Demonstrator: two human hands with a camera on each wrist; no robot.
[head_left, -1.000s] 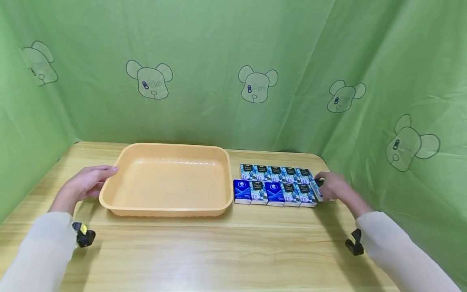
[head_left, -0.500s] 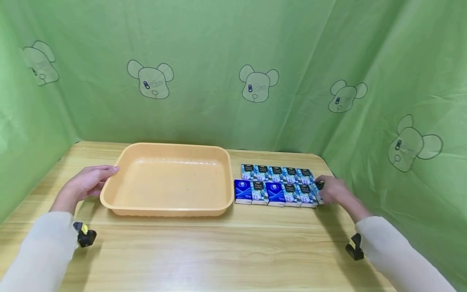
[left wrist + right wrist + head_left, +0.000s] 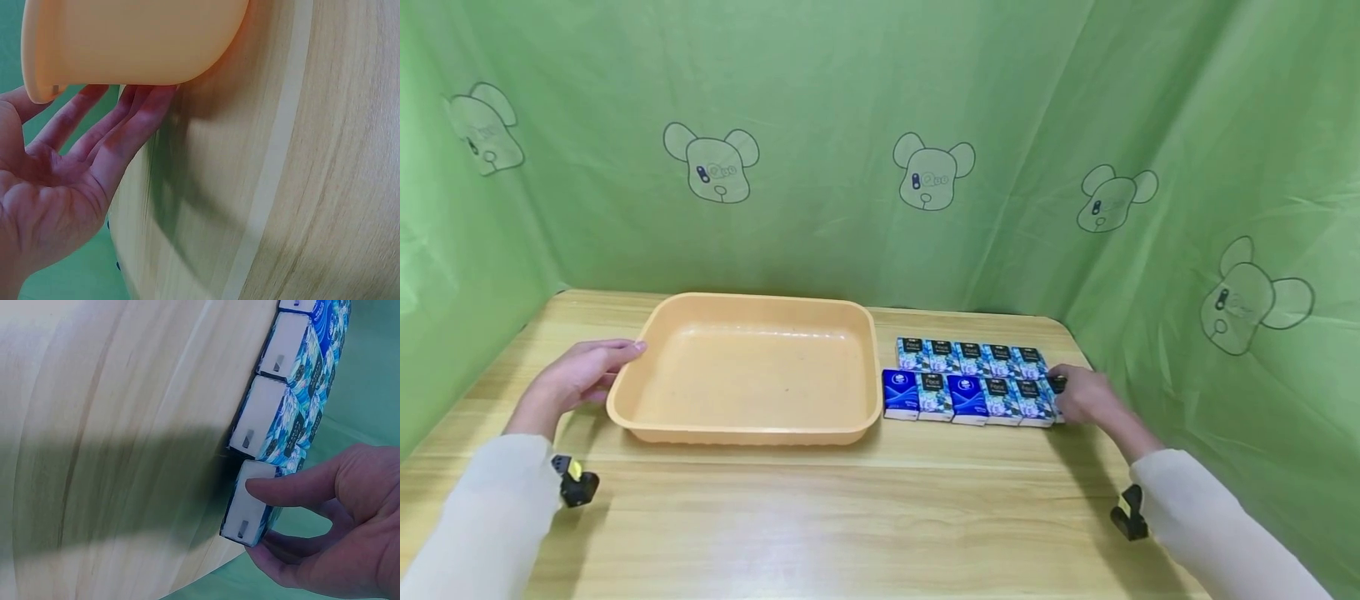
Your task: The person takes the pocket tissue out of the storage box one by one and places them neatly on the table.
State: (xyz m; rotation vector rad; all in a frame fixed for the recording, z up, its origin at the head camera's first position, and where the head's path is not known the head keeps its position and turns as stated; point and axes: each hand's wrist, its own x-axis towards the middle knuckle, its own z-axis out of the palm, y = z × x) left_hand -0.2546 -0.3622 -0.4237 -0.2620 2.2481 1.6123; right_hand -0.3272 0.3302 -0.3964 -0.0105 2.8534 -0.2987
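Observation:
In the head view, an orange plastic basin (image 3: 745, 375) stands on the left part of the table. My left hand (image 3: 576, 377) holds its left side, the thumb at the rim and the fingers against the outer wall (image 3: 137, 44). Small tissue packs (image 3: 970, 358) with blue flower prints lie in two rows to the right of the basin. Two plain blue packs (image 3: 967, 398) are among the front row. At that row's right end my right hand (image 3: 1084, 393) pinches a flower-print tissue pack (image 3: 250, 503) between thumb and fingers, with a narrow gap beside its neighbour (image 3: 257, 415).
A green curtain (image 3: 820, 233) with bear-head prints surrounds the table's back and sides. The wooden tabletop (image 3: 820, 525) extends in front of the basin and packs. Each wrist carries a small black mount (image 3: 1129, 512).
My right hand has brought the end tissue pack left, from a tilted position to beside the front row. My left hand stays at the basin's side.

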